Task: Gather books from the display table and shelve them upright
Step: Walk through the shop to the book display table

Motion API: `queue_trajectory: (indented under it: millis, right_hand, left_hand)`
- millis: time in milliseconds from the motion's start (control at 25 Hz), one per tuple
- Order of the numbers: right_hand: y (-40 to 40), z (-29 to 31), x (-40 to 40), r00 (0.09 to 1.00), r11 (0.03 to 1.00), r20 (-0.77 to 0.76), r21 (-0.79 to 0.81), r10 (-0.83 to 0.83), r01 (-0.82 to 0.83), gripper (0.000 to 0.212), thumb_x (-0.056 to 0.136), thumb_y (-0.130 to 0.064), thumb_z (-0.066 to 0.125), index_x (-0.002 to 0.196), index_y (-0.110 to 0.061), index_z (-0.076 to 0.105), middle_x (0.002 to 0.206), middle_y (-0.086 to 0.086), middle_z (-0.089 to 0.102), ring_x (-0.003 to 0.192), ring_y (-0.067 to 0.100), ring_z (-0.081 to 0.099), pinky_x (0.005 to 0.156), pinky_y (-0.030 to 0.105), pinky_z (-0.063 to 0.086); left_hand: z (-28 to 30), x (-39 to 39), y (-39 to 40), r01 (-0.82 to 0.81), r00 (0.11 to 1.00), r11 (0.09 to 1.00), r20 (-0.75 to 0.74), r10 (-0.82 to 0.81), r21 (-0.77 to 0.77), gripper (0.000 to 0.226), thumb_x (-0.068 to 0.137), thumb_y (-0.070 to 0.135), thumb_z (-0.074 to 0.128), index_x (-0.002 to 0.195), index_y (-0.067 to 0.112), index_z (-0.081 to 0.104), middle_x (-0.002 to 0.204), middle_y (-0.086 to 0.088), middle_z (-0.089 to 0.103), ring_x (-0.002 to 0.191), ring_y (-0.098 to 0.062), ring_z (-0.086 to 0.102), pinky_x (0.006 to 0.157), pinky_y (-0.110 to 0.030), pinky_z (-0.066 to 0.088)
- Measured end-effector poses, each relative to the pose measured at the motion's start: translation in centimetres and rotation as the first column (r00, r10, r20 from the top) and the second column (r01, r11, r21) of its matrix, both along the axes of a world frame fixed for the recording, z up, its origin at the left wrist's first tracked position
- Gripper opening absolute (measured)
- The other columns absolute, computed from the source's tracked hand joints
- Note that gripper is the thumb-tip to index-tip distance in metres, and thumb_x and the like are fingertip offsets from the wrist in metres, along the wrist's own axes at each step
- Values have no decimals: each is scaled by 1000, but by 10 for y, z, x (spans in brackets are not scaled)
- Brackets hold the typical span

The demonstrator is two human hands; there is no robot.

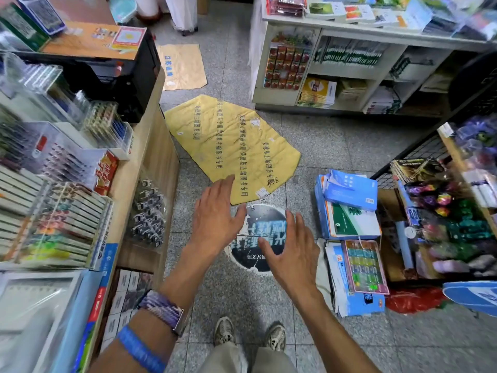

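Both hands are being held out over the floor, fingers spread wide, nothing being gripped: the left hand (pixel 215 214) above a yellow sheet (pixel 231 146), the right hand (pixel 290 251) near a round sticker (pixel 250 262). Books (pixel 347 208) are being kept stacked on the floor at the right, and more on the far table (pixel 376 30).

We're over the speckled tile floor (pixel 336 146): a yellow paper sack (pixel 228 146) lies flat at centre, a round floor sticker (pixel 258 238) below it, stacked book bundles (pixel 349 211) at the right, brown wrapping paper (pixel 181 65) at upper centre.
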State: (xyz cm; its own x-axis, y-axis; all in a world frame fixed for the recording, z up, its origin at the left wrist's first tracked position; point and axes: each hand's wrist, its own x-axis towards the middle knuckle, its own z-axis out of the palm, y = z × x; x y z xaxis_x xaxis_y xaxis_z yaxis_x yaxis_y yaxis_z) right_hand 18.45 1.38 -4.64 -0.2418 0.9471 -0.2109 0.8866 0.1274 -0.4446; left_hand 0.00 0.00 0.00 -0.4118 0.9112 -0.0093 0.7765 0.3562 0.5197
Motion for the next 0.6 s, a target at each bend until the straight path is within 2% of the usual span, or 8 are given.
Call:
queue_trajectory:
  millis: [120,200,320,600]
  right_hand:
    - [5,1,-8,998,1000,64,-14,16,-16,99,82,-83,35,156,-39,-12,170,-2,-7,156,27,3,119,61,16]
    - [16,-1,-12,997,999,71,-38,27,-25,100,80,-85,34,156,-40,-15,170,-3,-12,156,27,-1,120,61,15]
    - [44,-3,-22,996,998,75,-56,43,-38,101,80,-85,35,155,-41,-18,169,-3,-13,156,26,-2,121,58,12]
    - [152,-14,-55,996,994,30,-67,89,-86,107,75,-90,34,151,-45,-25,170,-4,-12,156,26,-1,122,55,10]
  left_hand:
    - [2,-14,13,0,994,1000,-108,1,8,84,93,52,51,158,25,6,164,-12,21,150,-30,21,121,-53,21]
    - [5,-24,29,-19,995,1000,-103,20,12,90,92,57,49,158,28,-4,167,-10,9,153,-30,11,123,-53,13]
    - [7,-35,59,-70,996,996,-44,72,48,92,90,63,49,157,32,-6,168,-7,3,154,-29,5,123,-55,10]
    - [2,-63,173,-139,989,990,-45,140,23,96,87,71,45,149,42,-23,168,0,-10,155,-24,-6,123,-52,-4]
